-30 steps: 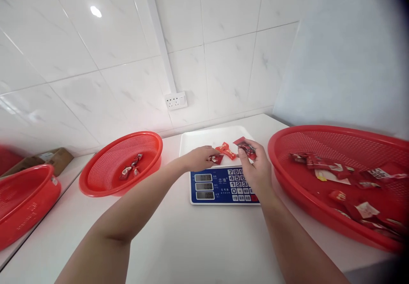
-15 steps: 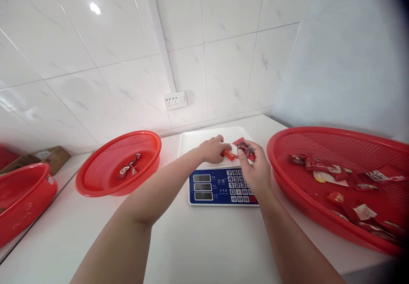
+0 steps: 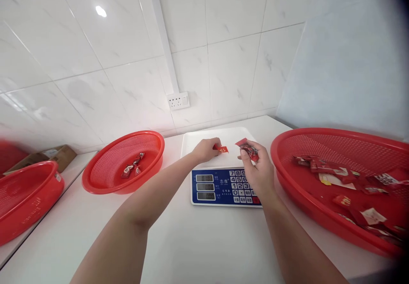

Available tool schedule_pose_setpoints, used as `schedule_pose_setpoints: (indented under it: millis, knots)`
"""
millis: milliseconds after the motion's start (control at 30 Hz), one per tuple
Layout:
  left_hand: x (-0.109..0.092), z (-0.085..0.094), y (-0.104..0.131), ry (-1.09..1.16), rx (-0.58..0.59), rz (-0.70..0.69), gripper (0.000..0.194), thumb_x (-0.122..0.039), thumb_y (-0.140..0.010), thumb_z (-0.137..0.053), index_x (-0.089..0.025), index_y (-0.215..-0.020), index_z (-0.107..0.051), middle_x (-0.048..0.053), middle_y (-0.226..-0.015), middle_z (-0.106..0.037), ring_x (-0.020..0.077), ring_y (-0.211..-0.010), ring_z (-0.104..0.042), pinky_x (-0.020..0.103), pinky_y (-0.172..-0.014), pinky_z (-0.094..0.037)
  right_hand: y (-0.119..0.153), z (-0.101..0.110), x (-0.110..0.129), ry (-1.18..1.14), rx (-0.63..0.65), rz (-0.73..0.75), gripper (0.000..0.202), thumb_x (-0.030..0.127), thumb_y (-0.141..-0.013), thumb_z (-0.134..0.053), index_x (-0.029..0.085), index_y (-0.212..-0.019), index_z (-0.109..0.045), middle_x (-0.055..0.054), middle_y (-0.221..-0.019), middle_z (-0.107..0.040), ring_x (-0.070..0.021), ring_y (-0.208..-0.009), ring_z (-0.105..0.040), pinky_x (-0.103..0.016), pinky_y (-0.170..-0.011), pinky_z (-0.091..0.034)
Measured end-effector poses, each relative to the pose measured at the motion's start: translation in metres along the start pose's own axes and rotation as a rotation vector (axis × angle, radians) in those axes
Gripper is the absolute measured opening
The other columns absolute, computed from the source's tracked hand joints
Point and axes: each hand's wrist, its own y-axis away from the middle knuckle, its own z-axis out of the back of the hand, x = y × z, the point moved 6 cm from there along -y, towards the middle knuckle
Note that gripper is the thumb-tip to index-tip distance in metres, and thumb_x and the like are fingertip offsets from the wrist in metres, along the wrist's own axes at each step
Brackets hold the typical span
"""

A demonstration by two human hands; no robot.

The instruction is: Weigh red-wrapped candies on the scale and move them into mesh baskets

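My left hand (image 3: 207, 149) is closed on a small red packet (image 3: 223, 149) above the white pan (image 3: 191, 138) of a weighing scale. Part of that packet is hidden by my fingers. My right hand (image 3: 259, 164), to its right, grips several red wrapped packets (image 3: 250, 151) bunched between thumb and fingers; a pointed red corner sticks out towards the left. Below both hands is the blue panel (image 3: 220, 194) of the scale, with its displays on the left and its keypad partly covered by my right hand.
On the right stands a large red basket (image 3: 305, 209) with many red packets. A smaller red basket (image 3: 105, 152) on the left holds a few packets. Farther left are another red basket (image 3: 32, 199) and a cardboard box (image 3: 65, 156). A socket (image 3: 179, 101) sits on the tiled wall.
My left hand has drawn away to the left from my right hand, carrying the small red packet. My right hand keeps its bunch. The top display reading has changed.
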Motion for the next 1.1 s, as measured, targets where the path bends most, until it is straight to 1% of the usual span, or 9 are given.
schedule_pose_setpoints:
  millis: [100, 167, 433, 533, 667, 767, 833, 933, 1100]
  knots:
    - [0.017, 0.013, 0.008, 0.062, -0.094, 0.047, 0.009, -0.022, -0.076, -0.057, -0.021, -0.085, -0.056, 0.000, -0.090, -0.067, 0.0139, -0.078, -0.061, 0.025, -0.068, -0.047, 0.000, 0.001, 0.000, 0.002, -0.009, 0.006, 0.037, 0.043, -0.086, -0.054, 0.024, -0.118, -0.054, -0.007, -0.111, -0.065, -0.0212, -0.083, -0.067, -0.044, -0.081, -0.051]
    - [0.031, 0.031, 0.019, 0.070, -0.159, 0.084, 0.008, -0.024, -0.078, -0.056, -0.022, -0.086, -0.055, 0.000, -0.090, -0.068, 0.0129, -0.078, -0.061, 0.023, -0.066, -0.046, 0.000, 0.001, 0.001, -0.001, -0.012, 0.006, 0.038, 0.043, -0.086, -0.054, 0.023, -0.118, -0.054, -0.007, -0.110, -0.065, -0.0206, -0.079, -0.068, -0.043, -0.079, -0.051]
    - [0.114, 0.133, 0.095, -0.127, -0.393, 0.429, 0.015, -0.027, -0.079, -0.057, -0.021, -0.092, -0.057, 0.003, -0.081, -0.064, 0.0181, -0.072, -0.059, 0.030, -0.063, -0.044, 0.002, 0.000, 0.006, -0.009, -0.011, 0.023, 0.038, 0.043, -0.086, -0.054, 0.023, -0.118, -0.055, -0.007, -0.108, -0.066, -0.0198, -0.077, -0.068, -0.040, -0.075, -0.053]
    - [0.141, 0.149, 0.122, -0.197, -0.372, 0.565, 0.021, -0.027, -0.081, -0.057, -0.020, -0.101, -0.058, 0.004, -0.080, -0.064, 0.0188, -0.068, -0.059, 0.032, -0.061, -0.046, 0.003, 0.000, 0.006, -0.019, -0.014, 0.033, 0.038, 0.043, -0.086, -0.055, 0.023, -0.118, -0.055, -0.007, -0.107, -0.066, -0.0194, -0.077, -0.067, -0.040, -0.074, -0.053]
    - [0.160, 0.157, 0.143, -0.271, -0.348, 0.669, 0.033, -0.033, -0.086, -0.056, -0.018, -0.116, -0.055, 0.009, -0.106, -0.062, 0.0226, -0.092, -0.061, 0.041, -0.078, -0.050, 0.004, -0.001, 0.005, 0.008, -0.002, 0.039, 0.038, 0.043, -0.086, -0.054, 0.024, -0.120, -0.054, -0.007, -0.110, -0.065, -0.0199, -0.081, -0.066, -0.042, -0.078, -0.053]
    - [0.152, 0.156, 0.144, -0.291, -0.381, 0.650, 0.044, -0.033, -0.085, -0.056, -0.019, -0.126, -0.051, 0.016, -0.126, -0.056, 0.0342, -0.113, -0.054, 0.048, -0.087, -0.046, 0.004, -0.002, 0.008, 0.080, 0.001, 0.085, 0.037, 0.042, -0.087, -0.053, 0.024, -0.119, -0.055, -0.007, -0.110, -0.065, -0.0216, -0.089, -0.064, -0.043, -0.081, -0.052]
    - [0.135, 0.150, 0.140, -0.293, -0.424, 0.589, 0.048, -0.035, -0.086, -0.051, -0.022, -0.132, -0.046, 0.015, -0.136, -0.049, 0.0349, -0.122, -0.048, 0.047, -0.091, -0.044, 0.005, -0.003, 0.014, 0.145, -0.007, 0.169, 0.035, 0.040, -0.086, -0.054, 0.023, -0.117, -0.058, -0.009, -0.107, -0.064, -0.0225, -0.093, -0.062, -0.042, -0.082, -0.051]
    - [0.093, 0.133, 0.133, -0.161, -0.566, 0.431, 0.043, -0.038, -0.088, -0.046, -0.023, -0.129, -0.049, 0.011, -0.135, -0.051, 0.0291, -0.123, -0.048, 0.044, -0.095, -0.043, 0.008, -0.007, 0.023, 0.233, -0.006, 0.294, 0.033, 0.040, -0.085, -0.055, 0.020, -0.110, -0.063, -0.011, -0.100, -0.060, -0.0229, -0.091, -0.059, -0.039, -0.077, -0.052]
    - [0.022, 0.099, 0.128, 0.336, -0.773, 0.106, 0.032, -0.035, -0.084, -0.055, -0.022, -0.114, -0.058, 0.008, -0.122, -0.061, 0.0218, -0.115, -0.055, 0.040, -0.097, -0.044, 0.013, -0.019, 0.024, 0.301, 0.035, 0.350, 0.026, 0.037, -0.084, -0.055, 0.021, -0.104, -0.059, -0.009, -0.092, -0.063, -0.0239, -0.085, -0.058, -0.044, -0.080, -0.048]
